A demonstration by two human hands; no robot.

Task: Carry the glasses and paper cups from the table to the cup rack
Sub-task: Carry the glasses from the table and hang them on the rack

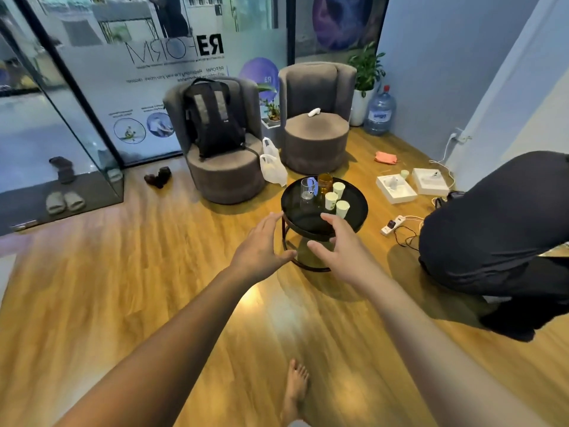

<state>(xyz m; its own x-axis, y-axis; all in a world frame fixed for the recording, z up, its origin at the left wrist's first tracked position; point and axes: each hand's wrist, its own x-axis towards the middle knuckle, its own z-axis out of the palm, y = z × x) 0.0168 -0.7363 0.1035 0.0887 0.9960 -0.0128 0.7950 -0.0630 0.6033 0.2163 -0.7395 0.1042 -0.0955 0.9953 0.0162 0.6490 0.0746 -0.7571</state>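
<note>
Head view showed both hands – left hand (261, 241) and right hand (340, 246) – reaching with fingers wide, holding nothing. On the round table (295, 217), glasses (307, 189) stood at 12 o'clock, paper cups (331, 200) at 2 o'clock – better grip low, one each.

Black backpack (215, 118) sat on left grey armchair (221, 167), water jug (379, 112) stood by potted plant (366, 72), sandals (64, 202) lay on doormat (46, 208).

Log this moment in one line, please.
left hand open, reaching | right hand open, reaching | glasses, paper cups on table
</note>
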